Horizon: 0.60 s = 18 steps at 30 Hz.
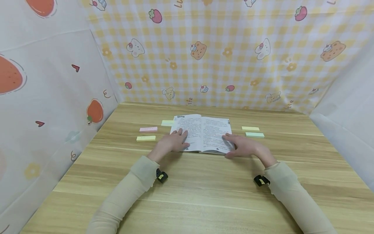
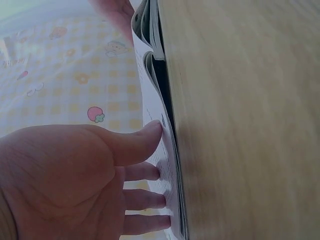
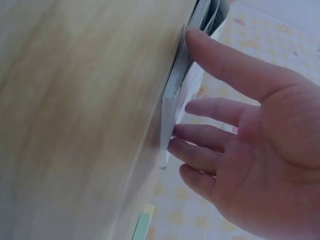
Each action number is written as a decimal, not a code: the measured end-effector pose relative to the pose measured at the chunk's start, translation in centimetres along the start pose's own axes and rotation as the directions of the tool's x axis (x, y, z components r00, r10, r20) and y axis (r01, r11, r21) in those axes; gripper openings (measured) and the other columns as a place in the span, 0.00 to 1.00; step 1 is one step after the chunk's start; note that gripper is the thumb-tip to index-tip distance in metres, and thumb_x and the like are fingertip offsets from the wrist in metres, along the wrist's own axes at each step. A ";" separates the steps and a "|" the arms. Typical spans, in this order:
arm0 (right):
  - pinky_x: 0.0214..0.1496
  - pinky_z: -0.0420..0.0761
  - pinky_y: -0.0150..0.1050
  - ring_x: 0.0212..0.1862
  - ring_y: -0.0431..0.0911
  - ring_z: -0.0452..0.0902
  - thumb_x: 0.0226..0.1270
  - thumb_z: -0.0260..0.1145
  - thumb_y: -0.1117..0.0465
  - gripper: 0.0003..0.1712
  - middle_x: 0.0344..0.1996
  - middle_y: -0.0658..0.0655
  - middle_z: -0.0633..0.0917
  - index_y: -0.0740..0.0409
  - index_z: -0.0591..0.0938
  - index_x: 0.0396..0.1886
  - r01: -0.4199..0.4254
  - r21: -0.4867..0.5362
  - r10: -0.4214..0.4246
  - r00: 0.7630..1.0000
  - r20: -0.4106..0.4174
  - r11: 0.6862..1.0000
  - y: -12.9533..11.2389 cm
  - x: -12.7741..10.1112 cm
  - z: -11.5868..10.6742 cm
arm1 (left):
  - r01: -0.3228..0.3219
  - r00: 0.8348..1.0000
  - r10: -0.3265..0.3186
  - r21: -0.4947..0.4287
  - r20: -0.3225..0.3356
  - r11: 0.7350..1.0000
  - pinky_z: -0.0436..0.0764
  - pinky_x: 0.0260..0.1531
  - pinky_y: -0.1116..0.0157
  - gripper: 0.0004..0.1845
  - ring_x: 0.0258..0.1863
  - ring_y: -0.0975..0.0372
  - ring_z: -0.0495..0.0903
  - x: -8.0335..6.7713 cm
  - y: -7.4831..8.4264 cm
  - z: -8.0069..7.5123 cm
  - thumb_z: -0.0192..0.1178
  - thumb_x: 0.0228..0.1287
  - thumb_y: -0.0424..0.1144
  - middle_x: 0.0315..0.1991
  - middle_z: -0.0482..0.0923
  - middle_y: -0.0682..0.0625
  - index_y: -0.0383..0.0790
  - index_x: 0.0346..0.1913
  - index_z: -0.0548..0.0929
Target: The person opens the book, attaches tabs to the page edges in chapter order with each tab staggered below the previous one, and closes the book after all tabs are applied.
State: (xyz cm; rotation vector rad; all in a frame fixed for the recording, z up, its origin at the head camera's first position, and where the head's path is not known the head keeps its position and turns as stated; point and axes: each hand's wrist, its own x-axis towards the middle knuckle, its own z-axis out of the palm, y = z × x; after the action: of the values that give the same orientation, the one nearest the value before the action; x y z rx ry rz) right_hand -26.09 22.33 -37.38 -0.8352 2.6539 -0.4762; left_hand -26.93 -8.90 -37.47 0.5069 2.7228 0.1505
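While the head view looks down on the wooden counter [image 1: 204, 182], an open book [image 1: 204, 131] lies flat near its middle, printed lines too small to read. The left hand [image 1: 172, 142] presses the left page with straight fingers; the right hand [image 1: 243, 146] lies flat on the right page's near corner. Sticky-note pads flank the book: pink pad [image 1: 148, 129] and yellow pad [image 1: 145, 138] left, green pad [image 1: 255, 134] right. Letters on the checked backdrop [image 1: 233, 48] are cut off.

From the left wrist, fingertips [image 2: 156, 172] touch the page edge; print blurs.

From the right wrist, spread fingers [image 3: 200, 147] rest against the book's edge [image 3: 170, 110].
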 end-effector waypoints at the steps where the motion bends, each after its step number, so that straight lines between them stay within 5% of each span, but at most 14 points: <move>1: 0.74 0.57 0.63 0.75 0.69 0.53 0.65 0.72 0.49 0.50 0.75 0.74 0.57 0.69 0.61 0.77 0.003 0.000 -0.003 1.000 0.000 1.000 0.0 0.0 0.0 | 0.000 1.000 0.000 0.002 -0.001 1.000 0.58 0.72 0.43 0.38 0.77 0.42 0.49 0.0 0.0 0.0 0.46 0.79 0.56 0.80 0.44 0.37 0.42 0.81 0.51; 18: 0.74 0.56 0.62 0.75 0.67 0.54 0.65 0.71 0.44 0.50 0.75 0.72 0.58 0.66 0.61 0.77 0.024 0.003 -0.024 1.000 -0.002 1.000 -0.5 0.2 0.0 | 0.005 1.000 -0.005 0.007 0.006 1.000 0.57 0.72 0.44 0.38 0.78 0.42 0.48 -0.1 0.2 0.0 0.45 0.79 0.57 0.80 0.43 0.37 0.41 0.81 0.49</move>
State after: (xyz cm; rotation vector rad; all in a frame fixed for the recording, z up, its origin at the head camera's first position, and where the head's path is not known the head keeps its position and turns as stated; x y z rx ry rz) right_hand -25.98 21.85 -37.16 -0.8673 2.6467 -0.4875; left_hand -26.81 -8.76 -37.42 0.5016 2.7195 0.1374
